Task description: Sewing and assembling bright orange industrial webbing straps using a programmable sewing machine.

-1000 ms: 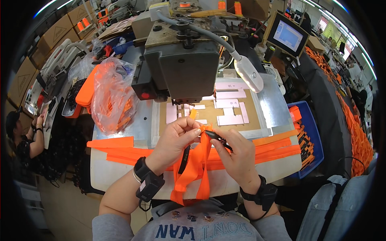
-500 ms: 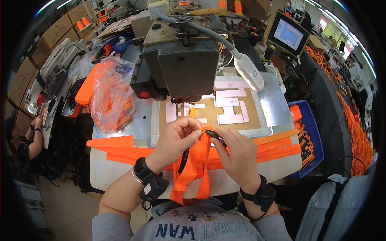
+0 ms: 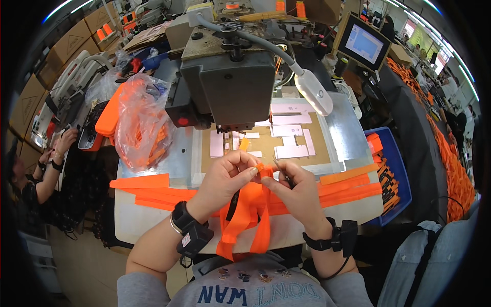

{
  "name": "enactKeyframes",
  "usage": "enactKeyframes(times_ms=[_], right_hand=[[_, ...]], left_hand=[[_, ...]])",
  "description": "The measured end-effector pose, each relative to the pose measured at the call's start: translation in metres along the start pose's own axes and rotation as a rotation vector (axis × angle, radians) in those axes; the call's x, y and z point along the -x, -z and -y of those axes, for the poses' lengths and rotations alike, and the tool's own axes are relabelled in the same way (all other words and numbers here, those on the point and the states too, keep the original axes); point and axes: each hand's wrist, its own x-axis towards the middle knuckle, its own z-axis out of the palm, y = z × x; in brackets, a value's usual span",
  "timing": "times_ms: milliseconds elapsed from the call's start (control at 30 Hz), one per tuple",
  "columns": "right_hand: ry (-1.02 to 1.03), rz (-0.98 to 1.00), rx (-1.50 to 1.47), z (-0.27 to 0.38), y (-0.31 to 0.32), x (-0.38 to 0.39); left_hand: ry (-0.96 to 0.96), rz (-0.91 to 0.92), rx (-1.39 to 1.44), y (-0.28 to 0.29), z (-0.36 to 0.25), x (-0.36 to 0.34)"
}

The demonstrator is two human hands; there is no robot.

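My left hand (image 3: pixel 220 189) pinches the top of bunched orange straps (image 3: pixel 256 229) above the table's front part. My right hand (image 3: pixel 299 197) is closed beside it, thumb pressed on the same orange webbing, with a small black tool (image 3: pixel 290 181) largely hidden in its fingers. A black strip (image 3: pixel 231 207) hangs among the straps. Flat orange strips (image 3: pixel 342 193) lie across the table edge under my hands. Just beyond sits a tan template board (image 3: pixel 220 163) with pink pieces (image 3: pixel 288 130) and a yellow tab (image 3: pixel 244 144), beneath the sewing machine head (image 3: pixel 225 87).
A lamp (image 3: pixel 313 92) hangs over the template. A plastic bag (image 3: pixel 140 120) of orange pieces is left, a blue bin (image 3: pixel 401 187) right, with a monitor (image 3: pixel 360 41) behind. A co-worker's hands (image 3: pixel 66 138) work at far left; a denim garment (image 3: pixel 434 266) is at lower right.
My right thumb has moved left onto the orange webbing, and the black tool has turned back into my fingers, less visible. The co-worker's arm at far left has risen.
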Motion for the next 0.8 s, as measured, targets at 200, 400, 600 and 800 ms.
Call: enactKeyframes(times_ms=[200, 400, 600, 800], right_hand=[[-0.064, -0.106, -0.203, -0.011, 0.003, -0.007], [-0.11, -0.105, -0.564, -0.008, 0.012, -0.007], [-0.071, -0.108, -0.643, -0.007, 0.015, -0.003], [-0.042, -0.042, -0.681, -0.002, 0.013, -0.001]], left_hand=[[-0.146, -0.137, 0.041, 0.01, -0.009, 0.0], [-0.274, -0.263, -0.253, 0.032, -0.076, 0.027], [-0.186, -0.528, -0.741, 0.091, -0.095, 0.072], [-0.335, -0.647, -1.306, 0.107, -0.07, 0.088]])
